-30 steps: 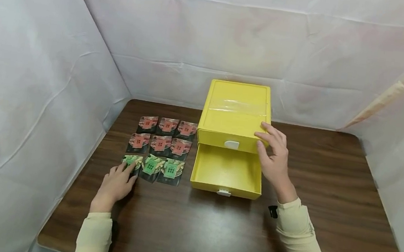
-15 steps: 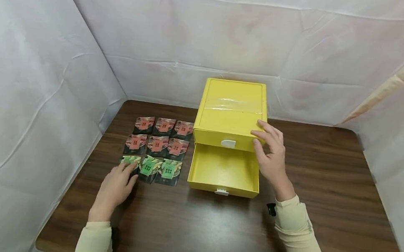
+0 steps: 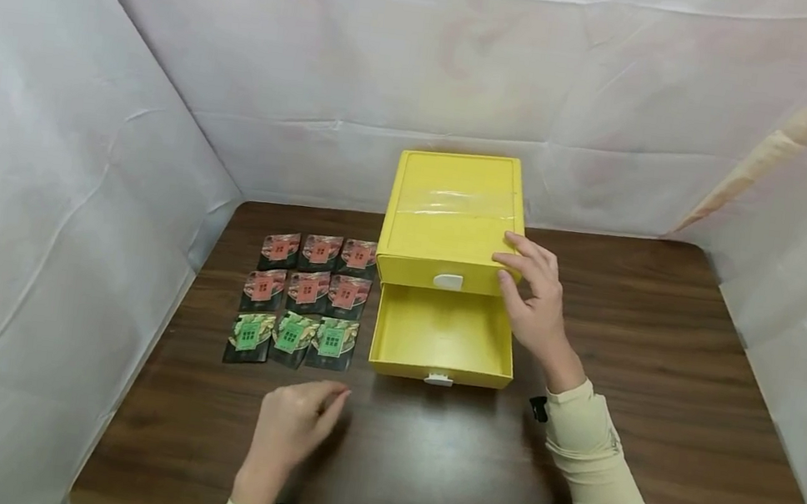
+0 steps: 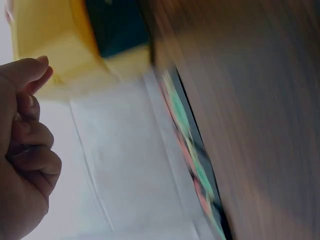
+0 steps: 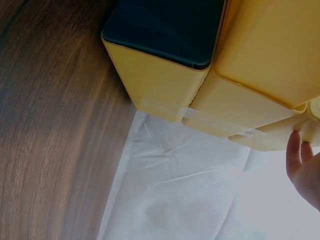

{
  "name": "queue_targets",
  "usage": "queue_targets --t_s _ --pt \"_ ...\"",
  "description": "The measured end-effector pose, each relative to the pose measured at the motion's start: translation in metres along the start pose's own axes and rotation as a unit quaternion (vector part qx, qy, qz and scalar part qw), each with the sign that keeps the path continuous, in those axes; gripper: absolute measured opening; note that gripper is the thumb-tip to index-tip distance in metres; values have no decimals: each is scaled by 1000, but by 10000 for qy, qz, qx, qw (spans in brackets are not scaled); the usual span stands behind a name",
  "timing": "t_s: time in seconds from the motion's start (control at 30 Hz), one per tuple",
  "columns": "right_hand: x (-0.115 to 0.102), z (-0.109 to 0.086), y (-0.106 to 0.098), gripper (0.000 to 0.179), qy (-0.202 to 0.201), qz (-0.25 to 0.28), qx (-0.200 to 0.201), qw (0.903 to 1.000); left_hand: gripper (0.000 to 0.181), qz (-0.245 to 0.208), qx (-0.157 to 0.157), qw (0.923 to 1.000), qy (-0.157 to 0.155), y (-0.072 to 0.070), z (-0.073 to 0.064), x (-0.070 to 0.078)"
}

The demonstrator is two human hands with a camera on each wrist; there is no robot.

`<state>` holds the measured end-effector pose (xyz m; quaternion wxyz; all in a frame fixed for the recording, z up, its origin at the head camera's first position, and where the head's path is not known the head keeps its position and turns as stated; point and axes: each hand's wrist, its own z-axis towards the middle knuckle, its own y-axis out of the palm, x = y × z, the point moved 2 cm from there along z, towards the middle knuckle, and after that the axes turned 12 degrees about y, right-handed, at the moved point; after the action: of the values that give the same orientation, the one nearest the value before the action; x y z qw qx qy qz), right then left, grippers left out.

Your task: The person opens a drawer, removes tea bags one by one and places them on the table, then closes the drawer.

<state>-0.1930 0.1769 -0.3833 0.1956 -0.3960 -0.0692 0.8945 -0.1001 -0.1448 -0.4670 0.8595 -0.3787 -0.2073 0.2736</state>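
Observation:
A yellow two-drawer cabinet (image 3: pixel 454 208) stands at the back middle of the table. Its lower drawer (image 3: pixel 440 372) is pulled out with nothing in it, and the upper drawer (image 3: pixel 408 272) is closed. My right hand (image 3: pixel 539 306) touches the cabinet's front right top corner with lightly bent fingers. The left hand (image 3: pixel 293 428) is over the table in front of the packets, fingers curled, thumb and index tip together, nothing visible between them. Three green-labelled food packets (image 3: pixel 249 336) lie in the nearest row; several red-labelled ones (image 3: pixel 308 291) form two rows behind.
The dark wood-grain table (image 3: pixel 647 358) extends to both sides of the cabinet. White cloth walls (image 3: pixel 367 54) enclose its back and sides. Clear tape (image 3: pixel 448 200) crosses the cabinet top.
My left hand has left the leftmost green packet and moved right and nearer, its fingers now curled. That packet is fully visible. The right hand stays at the cabinet corner.

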Motion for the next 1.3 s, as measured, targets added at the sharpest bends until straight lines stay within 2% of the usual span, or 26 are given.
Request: queue_targets --t_s 0.13,0.23,0.33,0.5,0.7,0.97,1.1,1.3 --pt "-1 0 -1 29 -19 8 51 10000 6 -421 177 9976 528 18 16 29" --pt "-2 -1 0 28 15 24 1 10000 6 -490 428 9948 782 29 29 47" --pt "-4 0 2 27 99 27 -69 9999 5 -332 769 9936 753 36 41 62" --pt "-5 -1 4 28 117 44 -78 9999 8 -194 1189 9920 364 49 52 78" --pt "-3 0 4 29 3 16 -47 10000 22 -317 1359 9902 59 60 56 83" --pt "-4 1 3 30 -15 12 -39 10000 13 -256 1455 9890 -115 68 59 78" --pt "-4 1 4 30 -40 19 -32 10000 13 -389 1387 9895 -85 69 63 74" --pt "-4 1 3 28 -44 10 15 10000 10 -713 1083 9916 -9 73 73 68"
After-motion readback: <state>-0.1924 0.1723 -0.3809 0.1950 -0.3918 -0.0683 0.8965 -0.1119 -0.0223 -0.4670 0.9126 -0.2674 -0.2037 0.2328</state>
